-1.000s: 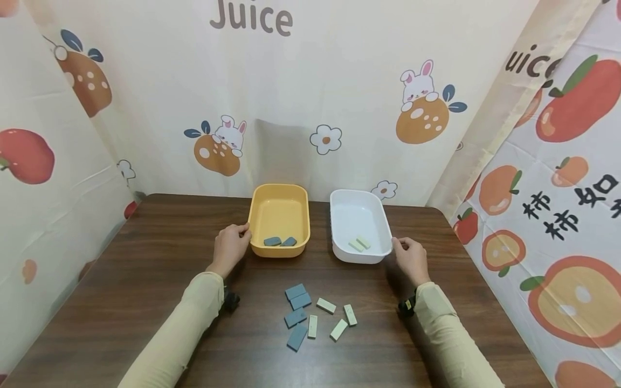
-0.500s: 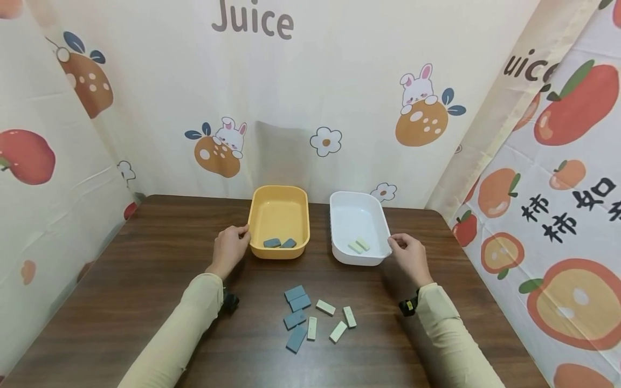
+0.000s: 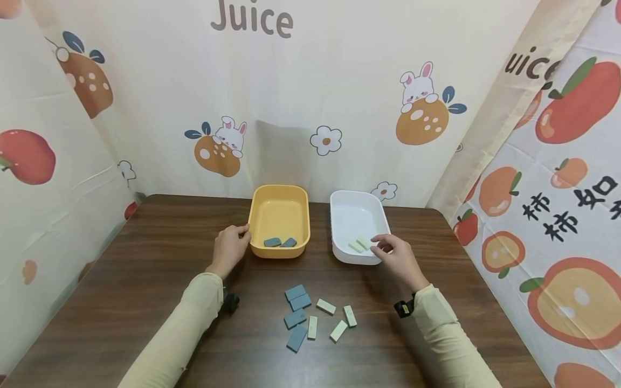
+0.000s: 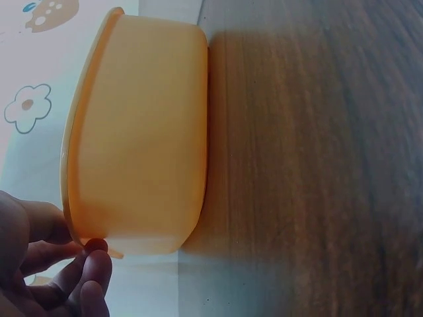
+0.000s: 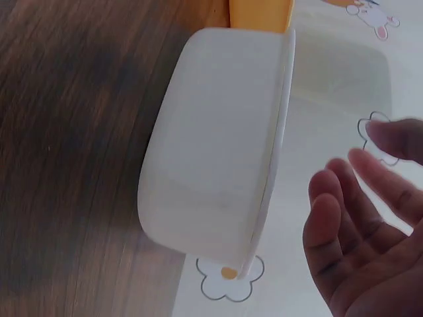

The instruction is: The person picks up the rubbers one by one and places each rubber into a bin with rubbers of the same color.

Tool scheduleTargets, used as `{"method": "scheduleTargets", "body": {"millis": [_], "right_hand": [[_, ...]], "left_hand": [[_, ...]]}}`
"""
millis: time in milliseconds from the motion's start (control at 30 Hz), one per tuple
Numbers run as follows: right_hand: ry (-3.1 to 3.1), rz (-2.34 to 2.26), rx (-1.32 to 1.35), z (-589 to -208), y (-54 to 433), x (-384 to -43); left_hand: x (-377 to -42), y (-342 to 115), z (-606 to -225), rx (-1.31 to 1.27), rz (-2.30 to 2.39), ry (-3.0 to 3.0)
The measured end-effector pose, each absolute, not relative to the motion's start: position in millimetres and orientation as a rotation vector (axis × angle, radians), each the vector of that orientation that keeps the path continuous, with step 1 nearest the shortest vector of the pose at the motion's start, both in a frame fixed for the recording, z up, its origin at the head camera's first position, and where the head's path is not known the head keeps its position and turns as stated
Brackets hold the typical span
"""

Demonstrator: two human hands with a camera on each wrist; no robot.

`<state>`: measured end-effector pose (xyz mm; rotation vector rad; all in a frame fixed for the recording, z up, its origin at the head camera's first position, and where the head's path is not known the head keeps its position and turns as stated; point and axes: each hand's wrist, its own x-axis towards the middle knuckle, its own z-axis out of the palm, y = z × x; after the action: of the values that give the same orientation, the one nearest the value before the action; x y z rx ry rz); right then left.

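Observation:
In the head view my left hand [image 3: 229,250] pinches the left rim of a yellow plastic bin [image 3: 278,213]; the left wrist view shows thumb and fingers at its rim. Two blue-grey blocks [image 3: 273,242] lie inside that bin near its front. My right hand [image 3: 399,261] hovers over the front right corner of a white plastic bin [image 3: 356,213], holding nothing. In the right wrist view its fingers [image 5: 324,221] are loosely bent and apart from the bin wall. Two pale green blocks [image 3: 356,247] lie in the white bin.
On the brown wooden table [image 3: 155,258], in front of the bins, lie several blue-grey blocks [image 3: 297,338] and several pale green blocks [image 3: 338,331]. A printed curtain [image 3: 291,81] stands behind the table and at both sides.
My right hand has let go of the white bin's right rim and moved left over its front corner. The left hand still pinches the yellow bin. The blocks have not moved.

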<state>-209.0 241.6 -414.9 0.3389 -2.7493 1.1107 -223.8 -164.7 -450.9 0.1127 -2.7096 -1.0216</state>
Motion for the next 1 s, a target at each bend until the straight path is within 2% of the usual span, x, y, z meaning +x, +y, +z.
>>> {"method": "scheduleTargets", "body": {"millis": [1000], "right_hand": [[-2.814, 1.009, 0.955, -434.8, 195.6, -189.0]], "left_hand": [[-222.9, -163.6, -449.7, 0.109, -1.023, -2.69]]}}
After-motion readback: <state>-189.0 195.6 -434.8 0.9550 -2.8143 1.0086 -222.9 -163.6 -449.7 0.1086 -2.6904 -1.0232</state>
